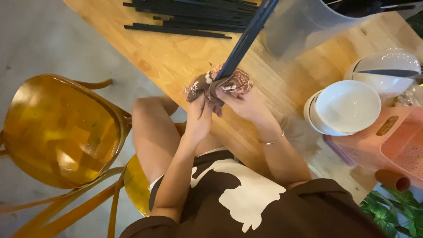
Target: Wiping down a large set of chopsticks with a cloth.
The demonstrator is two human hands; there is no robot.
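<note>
Wooden tabletop (176, 57) backs both hands: left hand (198, 119) and right hand (246, 103) clamp a patterned brown cloth (220, 86) around a dark chopstick bundle (246, 37) rising past the fingertips, apparently for wiping.

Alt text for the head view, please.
Both hands, left hand and right hand, wrap a patterned cloth around a bundle of dark chopsticks over a wooden table. More chopsticks and white bowls lie nearby.

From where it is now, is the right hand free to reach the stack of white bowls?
Probably not at once: the right hand grips a patterned cloth around dark chopsticks. The white bowls sit close, nothing between.
</note>
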